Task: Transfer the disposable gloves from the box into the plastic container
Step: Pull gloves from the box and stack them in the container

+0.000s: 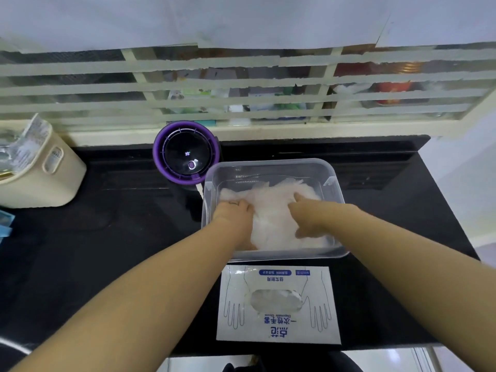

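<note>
Pressing gloves in container | right hand spread flat | left hand fingertips buried, grip unclear

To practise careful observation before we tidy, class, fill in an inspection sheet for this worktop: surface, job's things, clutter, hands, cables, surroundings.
Surface: black countertop.
Job's things: clear plastic container holds a pile of gloves; glove box lies flat nearer the person, gloves showing in its opening.
Clutter: purple round appliance, cream bin.
Grippers: left hand and right hand both on the pile; right fingers spread, left's hidden.
Cables: white strip beside the appliance, possibly a cord.
Surroundings: taped glass partition behind.
</note>
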Tool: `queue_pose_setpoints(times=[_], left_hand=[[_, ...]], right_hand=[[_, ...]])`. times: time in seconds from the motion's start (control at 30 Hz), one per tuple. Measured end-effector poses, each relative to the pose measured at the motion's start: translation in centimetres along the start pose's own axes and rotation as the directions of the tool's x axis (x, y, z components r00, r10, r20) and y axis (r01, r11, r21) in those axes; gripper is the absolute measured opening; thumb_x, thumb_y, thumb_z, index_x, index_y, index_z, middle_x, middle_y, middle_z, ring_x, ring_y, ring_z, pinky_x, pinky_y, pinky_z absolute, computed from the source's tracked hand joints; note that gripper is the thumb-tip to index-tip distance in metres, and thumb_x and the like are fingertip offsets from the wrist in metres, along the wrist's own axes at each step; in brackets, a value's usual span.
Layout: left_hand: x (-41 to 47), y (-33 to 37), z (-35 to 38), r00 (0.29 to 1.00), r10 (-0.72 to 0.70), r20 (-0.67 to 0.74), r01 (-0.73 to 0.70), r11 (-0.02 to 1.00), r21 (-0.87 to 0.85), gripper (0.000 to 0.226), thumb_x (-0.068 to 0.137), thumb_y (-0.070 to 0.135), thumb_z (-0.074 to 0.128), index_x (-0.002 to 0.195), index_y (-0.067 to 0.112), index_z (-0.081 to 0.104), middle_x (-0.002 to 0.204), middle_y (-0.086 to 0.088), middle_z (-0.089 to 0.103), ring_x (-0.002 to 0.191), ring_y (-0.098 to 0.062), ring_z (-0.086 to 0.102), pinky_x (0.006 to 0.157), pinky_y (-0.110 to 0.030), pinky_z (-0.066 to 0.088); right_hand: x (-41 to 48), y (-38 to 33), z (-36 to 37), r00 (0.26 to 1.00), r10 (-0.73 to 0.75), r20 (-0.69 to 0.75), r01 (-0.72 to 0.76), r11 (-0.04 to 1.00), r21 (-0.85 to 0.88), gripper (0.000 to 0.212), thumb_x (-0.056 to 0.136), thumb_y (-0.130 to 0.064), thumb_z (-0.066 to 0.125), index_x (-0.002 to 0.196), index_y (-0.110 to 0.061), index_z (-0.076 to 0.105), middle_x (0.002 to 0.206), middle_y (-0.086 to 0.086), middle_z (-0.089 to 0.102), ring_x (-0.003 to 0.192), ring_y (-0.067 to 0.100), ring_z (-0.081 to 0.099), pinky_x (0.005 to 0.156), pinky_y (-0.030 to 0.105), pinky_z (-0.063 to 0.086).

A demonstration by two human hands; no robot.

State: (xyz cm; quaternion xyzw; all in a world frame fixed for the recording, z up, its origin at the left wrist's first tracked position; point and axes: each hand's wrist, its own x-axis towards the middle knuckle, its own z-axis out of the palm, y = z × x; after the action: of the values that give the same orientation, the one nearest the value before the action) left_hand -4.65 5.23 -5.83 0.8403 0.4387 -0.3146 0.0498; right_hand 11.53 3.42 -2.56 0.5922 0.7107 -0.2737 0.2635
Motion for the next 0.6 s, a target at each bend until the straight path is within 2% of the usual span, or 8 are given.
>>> queue_pose_setpoints(times=[0.1, 0.23, 0.33, 0.43, 0.53, 0.6], left_hand=[[-1.0, -0.3, -1.2, 0.999, 0.028, -0.024, -0.028, 1.000, 0.007, 0.078, 0.088, 0.061, 0.053, 0.142, 0.007, 0.036, 0.141, -0.010, 0.040, 0.122, -0.027, 0.048, 0.097, -0.038, 0.041], [-1.9, -0.8, -2.4, 0.995, 0.086, -0.053, -0.091, 0.992, -0.091, 0.056, 0.093, 0.049, 0.053, 0.130, 0.006, 0.052, 0.133, -0.008, 0.046, 0.111, -0.026, 0.055, 0.091, -0.035, 0.047], [-2.5, -1.5, -2.6, 0.991, 0.116, -0.066, -0.124, 0.985, -0.120, 0.044, 0.099, 0.034, 0.050, 0.135, 0.008, 0.050, 0.139, -0.008, 0.045, 0.120, -0.026, 0.052, 0.100, -0.039, 0.045], [-3.2, -2.3, -2.3, 0.990, 0.112, -0.085, -0.125, 0.978, -0.164, 0.045, 0.100, 0.023, 0.047, 0.145, 0.016, 0.041, 0.148, -0.005, 0.040, 0.131, -0.023, 0.044, 0.108, -0.036, 0.038], [-4.7, -2.3, -2.4, 0.985, 0.116, -0.127, -0.138, 0.972, -0.188, 0.048, 0.102, 0.018, 0.044, 0.149, 0.021, 0.033, 0.152, -0.002, 0.035, 0.135, -0.020, 0.039, 0.111, -0.033, 0.034], [-6.5, -2.0, -2.7, 0.972, 0.127, -0.198, -0.167, 0.965, -0.201, 0.047, 0.103, 0.017, 0.040, 0.149, 0.024, 0.032, 0.153, 0.001, 0.033, 0.134, -0.018, 0.040, 0.107, -0.031, 0.038]], right_hand=[[-2.8, 0.3, -2.2, 0.995, -0.002, -0.095, 0.002, 1.000, 0.002, 0.044, 0.095, -0.025, 0.056, 0.133, -0.006, 0.046, 0.135, 0.011, 0.049, 0.117, 0.027, 0.052, 0.096, 0.032, 0.042], [-6.2, 0.1, -3.4, 0.975, -0.006, -0.223, 0.030, 0.994, 0.107, 0.048, 0.097, -0.023, 0.052, 0.142, -0.014, 0.041, 0.142, 0.005, 0.046, 0.126, 0.023, 0.047, 0.103, 0.030, 0.035], [-7.5, 0.0, -2.9, 0.944, 0.000, -0.330, 0.073, 0.975, 0.211, 0.042, 0.096, -0.020, 0.053, 0.138, -0.017, 0.048, 0.139, 0.003, 0.051, 0.119, 0.020, 0.054, 0.102, 0.029, 0.039], [-7.8, 0.0, -1.9, 0.898, 0.055, -0.437, 0.065, 0.965, 0.254, 0.037, 0.095, -0.022, 0.055, 0.132, -0.019, 0.055, 0.135, 0.002, 0.055, 0.115, 0.019, 0.057, 0.099, 0.028, 0.041], [-7.8, 0.3, -1.2, 0.829, 0.076, -0.555, 0.058, 0.974, 0.220, 0.033, 0.096, -0.024, 0.054, 0.128, -0.020, 0.058, 0.138, -0.001, 0.051, 0.117, 0.019, 0.054, 0.101, 0.031, 0.040], [-8.4, 0.3, -1.0, 0.742, 0.048, -0.669, 0.096, 0.980, 0.176, 0.031, 0.096, -0.025, 0.052, 0.125, -0.020, 0.060, 0.137, -0.004, 0.049, 0.116, 0.017, 0.053, 0.100, 0.029, 0.040]])
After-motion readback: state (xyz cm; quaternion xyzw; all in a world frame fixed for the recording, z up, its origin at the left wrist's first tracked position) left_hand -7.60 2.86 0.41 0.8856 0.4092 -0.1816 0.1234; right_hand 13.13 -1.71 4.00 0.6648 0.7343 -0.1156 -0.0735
